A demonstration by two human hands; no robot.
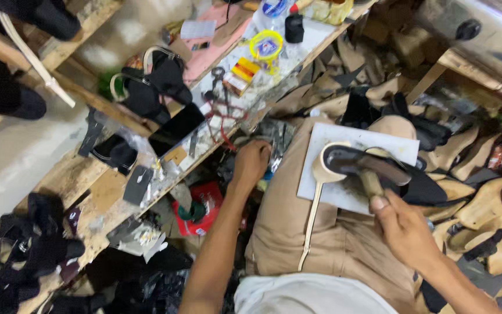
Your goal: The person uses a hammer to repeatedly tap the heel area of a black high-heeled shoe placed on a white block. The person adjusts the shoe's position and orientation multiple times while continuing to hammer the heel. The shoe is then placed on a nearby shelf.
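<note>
Messy wood bench, scraps all over. White flat board on lap. Right hand grips shoe. Left hand at bench edge, grip unclear.

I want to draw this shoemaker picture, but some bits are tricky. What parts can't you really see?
Head view, the only one:
- left hand: its fingers curl over the workbench edge, so whatever they grip is hidden.
- right hand: wraps a wooden handle; the tool's head is hidden behind the black sandal sole.
- Small items on the bench: blurred, too small to name.
- Wooden shoe forms: cut off by the right edge.
</note>
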